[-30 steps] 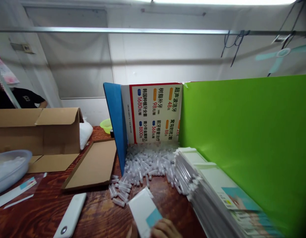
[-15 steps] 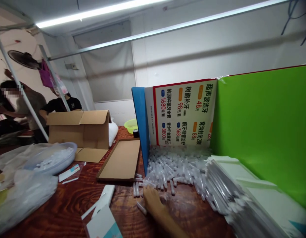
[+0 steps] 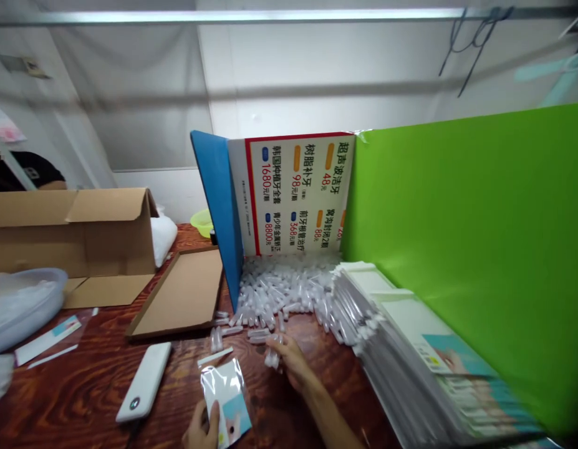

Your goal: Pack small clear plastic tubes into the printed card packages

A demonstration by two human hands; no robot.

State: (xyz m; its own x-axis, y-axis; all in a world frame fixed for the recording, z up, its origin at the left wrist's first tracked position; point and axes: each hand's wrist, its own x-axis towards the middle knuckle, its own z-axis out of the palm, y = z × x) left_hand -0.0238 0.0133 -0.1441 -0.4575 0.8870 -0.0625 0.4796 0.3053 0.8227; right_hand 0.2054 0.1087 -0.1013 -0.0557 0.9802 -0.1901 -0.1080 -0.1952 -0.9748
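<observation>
My left hand (image 3: 202,427), at the bottom edge, pinches the lower part of a clear packet (image 3: 226,390) with a white and teal card inside. To its right, my right hand (image 3: 291,358) is closed on several small clear plastic tubes (image 3: 273,357), held just above the wooden table. Beyond it a large heap of the same tubes (image 3: 289,284) lies against the printed board (image 3: 293,193). A few loose tubes (image 3: 216,340) rest on the table between the heap and the packet.
A white power bank (image 3: 146,380) and a shallow cardboard tray (image 3: 181,290) lie left of my hands. Further left are an open carton (image 3: 115,243) and a bluish basin (image 3: 27,312). Stacked packets (image 3: 410,362) stand at right before a green panel (image 3: 466,231). A person's dark sleeve (image 3: 40,168) shows far left.
The view has swung to the right. My right hand has lifted from among the loose tubes with several in its fingers. My left hand has come into view, holding the packet.
</observation>
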